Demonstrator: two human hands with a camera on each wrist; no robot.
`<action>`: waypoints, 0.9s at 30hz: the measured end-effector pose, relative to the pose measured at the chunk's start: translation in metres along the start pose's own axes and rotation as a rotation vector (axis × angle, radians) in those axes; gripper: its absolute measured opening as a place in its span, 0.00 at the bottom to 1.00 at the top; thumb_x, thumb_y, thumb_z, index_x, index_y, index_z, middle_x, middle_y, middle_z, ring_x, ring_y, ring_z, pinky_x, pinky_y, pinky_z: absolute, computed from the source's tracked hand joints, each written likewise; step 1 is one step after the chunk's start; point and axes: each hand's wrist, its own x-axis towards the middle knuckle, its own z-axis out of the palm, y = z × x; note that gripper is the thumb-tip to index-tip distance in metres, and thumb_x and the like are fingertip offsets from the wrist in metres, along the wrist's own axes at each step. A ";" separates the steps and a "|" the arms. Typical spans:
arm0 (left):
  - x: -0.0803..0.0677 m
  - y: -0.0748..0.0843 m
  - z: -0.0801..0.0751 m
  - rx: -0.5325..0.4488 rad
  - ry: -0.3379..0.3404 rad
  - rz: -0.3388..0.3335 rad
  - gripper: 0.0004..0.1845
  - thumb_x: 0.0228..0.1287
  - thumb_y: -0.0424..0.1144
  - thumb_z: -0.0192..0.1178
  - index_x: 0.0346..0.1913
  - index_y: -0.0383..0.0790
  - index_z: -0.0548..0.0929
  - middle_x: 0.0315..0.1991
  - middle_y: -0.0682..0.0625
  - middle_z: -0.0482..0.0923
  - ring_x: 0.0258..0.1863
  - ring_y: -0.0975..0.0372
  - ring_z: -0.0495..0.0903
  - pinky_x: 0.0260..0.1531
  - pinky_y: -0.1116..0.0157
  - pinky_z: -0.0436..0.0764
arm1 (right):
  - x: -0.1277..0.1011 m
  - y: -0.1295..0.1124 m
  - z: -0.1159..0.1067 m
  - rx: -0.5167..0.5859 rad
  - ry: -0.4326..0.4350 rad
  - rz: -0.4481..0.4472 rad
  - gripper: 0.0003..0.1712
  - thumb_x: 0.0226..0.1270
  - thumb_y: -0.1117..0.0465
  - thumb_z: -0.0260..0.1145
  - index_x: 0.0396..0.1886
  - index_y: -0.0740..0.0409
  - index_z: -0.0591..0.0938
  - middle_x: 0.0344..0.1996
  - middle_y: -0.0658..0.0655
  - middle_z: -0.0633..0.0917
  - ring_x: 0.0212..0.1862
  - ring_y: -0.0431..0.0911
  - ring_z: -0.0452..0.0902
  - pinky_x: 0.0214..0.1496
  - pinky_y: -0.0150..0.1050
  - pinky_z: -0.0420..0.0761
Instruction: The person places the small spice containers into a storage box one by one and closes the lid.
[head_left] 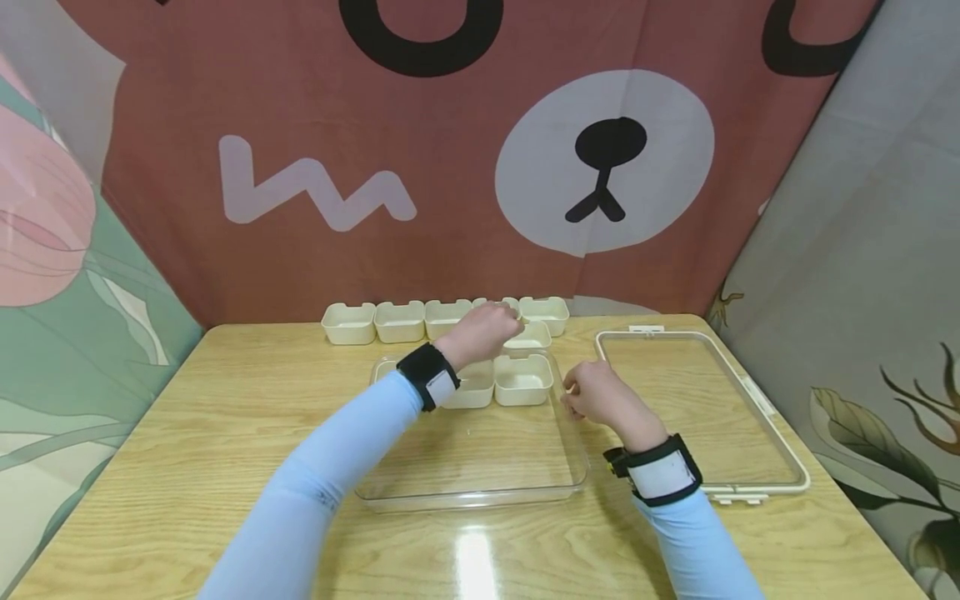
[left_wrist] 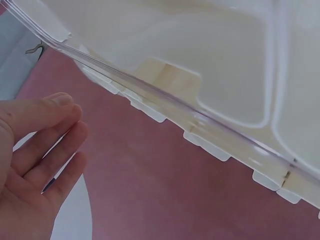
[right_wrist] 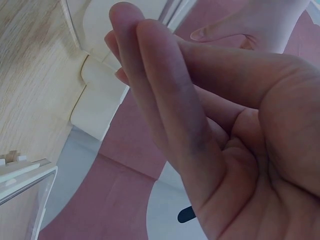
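A clear plastic box (head_left: 471, 502) stands on the table, with small cream cups at its far end, among them a right-hand cup (head_left: 523, 392). Above the far end, my left hand (head_left: 480, 335) reaches across near the back row of cream cups (head_left: 400, 323) and partly hides it. In the left wrist view the left hand (left_wrist: 42, 160) has loosely bent fingers and holds nothing. Beside the box's right wall is my right hand (head_left: 603, 400). Its fingers (right_wrist: 165, 75) are loosely bent with nothing between them in the right wrist view.
To the right lies a clear lid (head_left: 765, 408) with a cream rim and clips. A separate cream cup (head_left: 527, 336) sits just behind the box, in front of the row. A bear-print curtain (head_left: 450, 250) hangs along the table's back edge.
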 end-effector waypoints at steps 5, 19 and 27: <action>0.004 -0.002 -0.001 -0.009 -0.038 -0.004 0.09 0.55 0.23 0.60 0.31 0.40 0.85 0.28 0.49 0.80 0.30 0.58 0.80 0.30 0.63 0.80 | 0.000 0.001 0.000 0.000 0.001 -0.003 0.11 0.59 0.68 0.65 0.40 0.72 0.83 0.20 0.55 0.86 0.21 0.39 0.80 0.29 0.36 0.80; 0.007 -0.006 0.010 -0.054 -0.178 0.010 0.11 0.58 0.23 0.57 0.30 0.41 0.85 0.25 0.51 0.80 0.23 0.65 0.64 0.23 0.69 0.65 | -0.002 -0.002 -0.001 -0.003 -0.011 0.009 0.12 0.61 0.68 0.64 0.42 0.72 0.83 0.21 0.56 0.86 0.22 0.40 0.80 0.34 0.39 0.81; 0.009 -0.003 0.012 -0.085 -0.235 0.028 0.11 0.59 0.24 0.55 0.30 0.41 0.85 0.26 0.51 0.82 0.23 0.66 0.67 0.24 0.70 0.70 | -0.002 -0.002 -0.001 -0.009 -0.019 0.013 0.12 0.61 0.67 0.65 0.42 0.71 0.83 0.20 0.54 0.85 0.21 0.39 0.79 0.33 0.39 0.81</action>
